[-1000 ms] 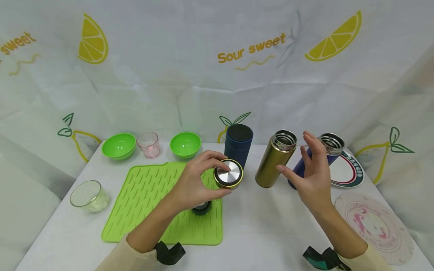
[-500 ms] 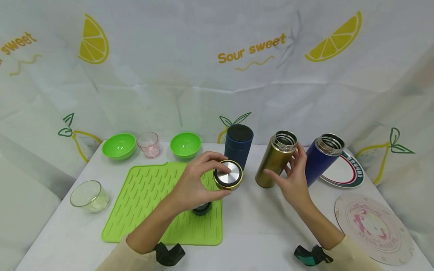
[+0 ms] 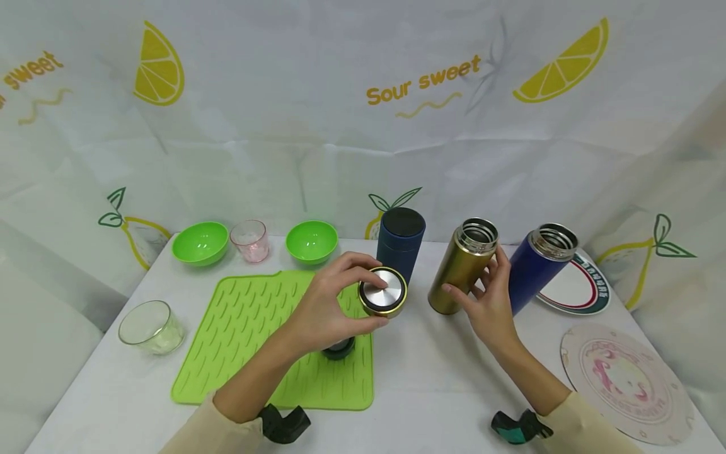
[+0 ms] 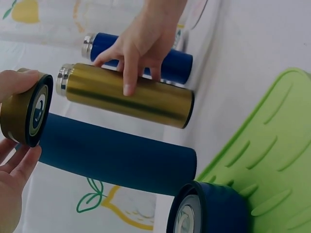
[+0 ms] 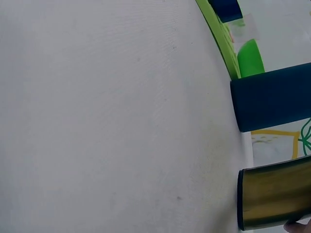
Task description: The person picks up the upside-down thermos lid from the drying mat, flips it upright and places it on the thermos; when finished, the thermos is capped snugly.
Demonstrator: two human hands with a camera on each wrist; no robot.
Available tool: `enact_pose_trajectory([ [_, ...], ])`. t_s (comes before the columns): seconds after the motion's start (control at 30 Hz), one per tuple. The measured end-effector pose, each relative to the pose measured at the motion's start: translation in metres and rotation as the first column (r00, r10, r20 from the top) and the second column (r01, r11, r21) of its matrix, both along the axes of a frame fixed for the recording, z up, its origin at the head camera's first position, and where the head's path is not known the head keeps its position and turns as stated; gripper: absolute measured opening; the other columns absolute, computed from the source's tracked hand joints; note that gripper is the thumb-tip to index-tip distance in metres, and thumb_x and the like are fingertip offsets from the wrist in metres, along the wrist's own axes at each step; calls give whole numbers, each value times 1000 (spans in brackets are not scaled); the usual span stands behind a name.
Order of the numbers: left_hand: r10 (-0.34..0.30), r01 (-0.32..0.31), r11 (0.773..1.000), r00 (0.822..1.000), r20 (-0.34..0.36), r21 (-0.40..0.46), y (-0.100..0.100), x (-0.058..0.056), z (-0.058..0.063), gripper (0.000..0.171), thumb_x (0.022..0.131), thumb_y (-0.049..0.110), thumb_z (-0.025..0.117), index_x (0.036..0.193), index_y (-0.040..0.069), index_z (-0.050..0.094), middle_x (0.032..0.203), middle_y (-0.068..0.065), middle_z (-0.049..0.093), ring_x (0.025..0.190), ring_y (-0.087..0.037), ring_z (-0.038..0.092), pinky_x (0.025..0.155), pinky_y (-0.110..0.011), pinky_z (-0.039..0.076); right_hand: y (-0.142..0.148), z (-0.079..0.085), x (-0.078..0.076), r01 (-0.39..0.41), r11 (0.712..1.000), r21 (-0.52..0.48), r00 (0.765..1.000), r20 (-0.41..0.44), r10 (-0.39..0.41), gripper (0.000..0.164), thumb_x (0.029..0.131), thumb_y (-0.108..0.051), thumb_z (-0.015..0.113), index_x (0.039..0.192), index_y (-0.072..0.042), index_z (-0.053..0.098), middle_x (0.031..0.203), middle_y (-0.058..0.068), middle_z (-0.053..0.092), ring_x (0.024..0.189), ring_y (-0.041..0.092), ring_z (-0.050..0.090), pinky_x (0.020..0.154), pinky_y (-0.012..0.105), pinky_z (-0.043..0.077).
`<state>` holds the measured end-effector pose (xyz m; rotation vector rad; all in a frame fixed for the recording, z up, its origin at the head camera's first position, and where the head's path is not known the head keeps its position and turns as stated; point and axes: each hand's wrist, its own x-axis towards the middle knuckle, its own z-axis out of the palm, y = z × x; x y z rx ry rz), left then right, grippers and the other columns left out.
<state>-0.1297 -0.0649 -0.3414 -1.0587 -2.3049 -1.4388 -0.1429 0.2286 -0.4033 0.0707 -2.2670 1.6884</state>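
My left hand (image 3: 331, 301) pinches a gold bottle lid (image 3: 383, 292) with a brushed silver top, held up over the mat's right edge. The left wrist view shows the underside of the lid (image 4: 39, 111). My right hand (image 3: 489, 304) grips the side of an uncapped gold thermos bottle (image 3: 457, 271), thumb on the near face and fingers round its right. The bottle stands upright on the table. Right of it stands an uncapped blue thermos bottle (image 3: 535, 268). A dark blue capped thermos (image 3: 400, 243) is behind the lid. Under my left hand sits a blue lid (image 4: 223, 208) on the mat.
A green ribbed mat (image 3: 244, 334) lies at left. Behind it are two green bowls (image 3: 200, 244) and a pink glass (image 3: 249, 243); a clear glass (image 3: 150, 328) stands further left. On the right lie a white plate (image 3: 573, 287) and a round pink mat (image 3: 624, 384).
My right hand has moved left from in front of the blue bottle and taken hold of the gold bottle. The left hand keeps the lid in the same place.
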Motion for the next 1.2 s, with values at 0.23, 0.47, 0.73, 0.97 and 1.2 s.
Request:
enact_pose_trajectory([
  [0.23, 0, -1, 1000, 1000, -7, -6, 2, -1, 0, 42, 70, 14, 93, 106, 16, 74, 129, -2, 63, 126, -19, 60, 108, -36, 52, 1, 0, -2, -4, 1000, 4, 1000, 0, 4, 113, 83, 6, 79, 159, -32, 6, 154, 12, 37, 141, 31, 45, 117, 66, 37],
  [0.47, -8, 8, 1000, 1000, -15, 11, 3, -2, 1, 42, 70, 14, 93, 106, 16, 73, 129, -2, 63, 126, -18, 60, 109, -35, 52, 6, 2, -4, -46, 996, 81, 998, -29, 48, 115, 79, 8, 82, 158, -30, 9, 154, 11, 39, 136, 15, 49, 112, 45, 50],
  [0.73, -6, 6, 1000, 999, -52, 7, 9, -5, 10, 40, 71, 16, 92, 106, 16, 72, 129, -2, 63, 127, -18, 59, 108, -35, 51, 18, 7, 5, -182, 966, 184, 981, -29, 191, 114, 76, 7, 84, 160, -25, 14, 157, 21, 40, 128, -8, 47, 97, 5, 46],
  [0.97, -33, 34, 999, 996, -79, 12, 18, -8, 21, 40, 73, 17, 90, 107, 13, 70, 129, -3, 61, 123, -17, 61, 105, -31, 52, 30, 18, 11, -296, 897, 329, 951, 8, 310, 107, 76, 0, 87, 159, -18, 23, 153, 23, 48, 126, -20, 43, 98, 9, 48],
  [1.2, -84, 88, 995, 992, -93, 40, 29, -8, 25, 39, 72, 13, 90, 105, 10, 69, 129, -7, 60, 120, -19, 62, 99, -27, 57, 40, 33, 14, -429, 811, 398, 900, 112, 421, 97, 76, -13, 90, 155, -18, 34, 148, 19, 55, 127, -12, 53, 99, 25, 58],
])
